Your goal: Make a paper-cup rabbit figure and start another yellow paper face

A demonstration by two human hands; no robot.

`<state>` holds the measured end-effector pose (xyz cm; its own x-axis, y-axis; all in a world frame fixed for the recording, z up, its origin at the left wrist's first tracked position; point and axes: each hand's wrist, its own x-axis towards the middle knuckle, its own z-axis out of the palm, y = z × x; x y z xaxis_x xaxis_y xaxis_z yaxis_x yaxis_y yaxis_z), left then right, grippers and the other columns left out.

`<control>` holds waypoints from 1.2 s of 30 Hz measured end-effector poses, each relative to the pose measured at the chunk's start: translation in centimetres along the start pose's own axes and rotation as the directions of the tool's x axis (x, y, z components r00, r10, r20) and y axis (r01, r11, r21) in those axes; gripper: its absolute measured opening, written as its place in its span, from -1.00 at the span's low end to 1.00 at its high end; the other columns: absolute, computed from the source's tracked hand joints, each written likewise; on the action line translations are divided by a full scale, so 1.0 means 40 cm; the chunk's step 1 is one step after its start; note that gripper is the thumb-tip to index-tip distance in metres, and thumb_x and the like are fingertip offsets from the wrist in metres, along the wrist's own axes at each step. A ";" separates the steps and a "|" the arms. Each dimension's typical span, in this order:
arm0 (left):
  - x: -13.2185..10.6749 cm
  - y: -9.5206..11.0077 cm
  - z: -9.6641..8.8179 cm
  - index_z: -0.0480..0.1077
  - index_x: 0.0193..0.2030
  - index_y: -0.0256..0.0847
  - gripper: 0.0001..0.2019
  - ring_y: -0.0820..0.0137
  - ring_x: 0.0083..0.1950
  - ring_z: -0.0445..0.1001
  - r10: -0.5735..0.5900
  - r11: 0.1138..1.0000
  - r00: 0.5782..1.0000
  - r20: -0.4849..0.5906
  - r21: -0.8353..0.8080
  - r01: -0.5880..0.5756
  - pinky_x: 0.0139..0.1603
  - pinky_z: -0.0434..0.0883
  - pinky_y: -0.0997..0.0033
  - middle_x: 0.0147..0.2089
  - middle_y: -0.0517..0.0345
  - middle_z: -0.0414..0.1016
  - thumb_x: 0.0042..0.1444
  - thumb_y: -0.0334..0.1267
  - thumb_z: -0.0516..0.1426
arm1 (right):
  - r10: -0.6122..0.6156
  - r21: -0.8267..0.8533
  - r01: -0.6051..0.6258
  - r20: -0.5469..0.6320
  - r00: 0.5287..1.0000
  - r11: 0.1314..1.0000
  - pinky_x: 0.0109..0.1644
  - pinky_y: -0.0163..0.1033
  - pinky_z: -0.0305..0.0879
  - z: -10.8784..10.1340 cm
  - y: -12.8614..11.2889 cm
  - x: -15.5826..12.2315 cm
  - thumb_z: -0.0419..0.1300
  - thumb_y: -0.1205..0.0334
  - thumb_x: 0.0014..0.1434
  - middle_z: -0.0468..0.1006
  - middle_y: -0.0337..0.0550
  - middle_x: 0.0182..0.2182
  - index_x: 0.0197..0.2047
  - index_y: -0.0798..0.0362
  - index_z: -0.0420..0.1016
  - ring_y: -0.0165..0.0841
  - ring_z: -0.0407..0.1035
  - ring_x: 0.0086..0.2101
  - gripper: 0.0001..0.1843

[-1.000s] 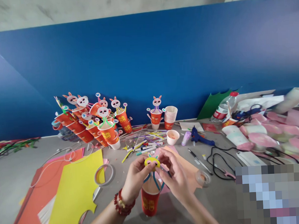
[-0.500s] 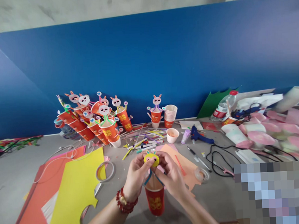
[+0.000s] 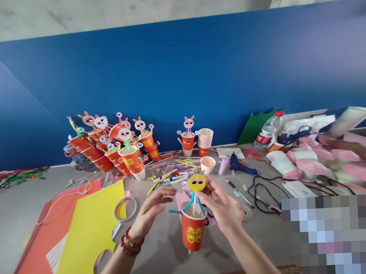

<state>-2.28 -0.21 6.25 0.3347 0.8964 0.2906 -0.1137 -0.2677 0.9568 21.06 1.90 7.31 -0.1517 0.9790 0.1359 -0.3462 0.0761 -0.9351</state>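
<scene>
A red paper cup [image 3: 192, 233] with a gold emblem stands just before me on the grey table [image 3: 18, 215]. Blue and white sticks rise from it, topped by a round yellow face [image 3: 197, 182]. My right hand [image 3: 219, 204] is closed on the cup's right rim, fingertips just under the yellow face. My left hand [image 3: 150, 210], with a red bead bracelet at the wrist, hovers left of the cup, fingers apart and holding nothing. A blue stick end pokes out towards it.
Finished bunny cups [image 3: 125, 150] crowd the back left below the blue wall. A cup stack [image 3: 205, 142], blue glue gun [image 3: 241, 166], markers [image 3: 173, 179] and black cable [image 3: 265, 190] lie behind. Yellow sheet [image 3: 90, 232], orange sheet [image 3: 53, 229], tape ring [image 3: 125, 208] lie left.
My left hand has let go of the yellow face and drawn off to the left, now open. The cup figure has come up and stands upright in my right hand.
</scene>
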 end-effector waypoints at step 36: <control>-0.020 -0.080 -0.005 0.44 -0.35 -0.18 -0.86 0.36 -0.33 0.45 0.170 0.967 0.980 -0.107 0.209 -0.145 -0.30 0.38 0.49 -0.37 0.13 0.50 0.22 -0.24 0.23 | -0.150 -0.976 -0.203 -0.190 0.970 -0.080 0.02 0.01 0.48 -0.611 0.003 0.286 0.21 0.13 0.37 0.48 -0.03 0.10 0.16 0.07 0.41 -0.20 0.47 -0.03 -0.65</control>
<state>-2.35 0.01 2.95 0.2081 0.8706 0.4457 0.0374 -0.4625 0.8859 41.93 17.74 0.75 0.0806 0.9744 0.2097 0.9620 -0.0209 -0.2723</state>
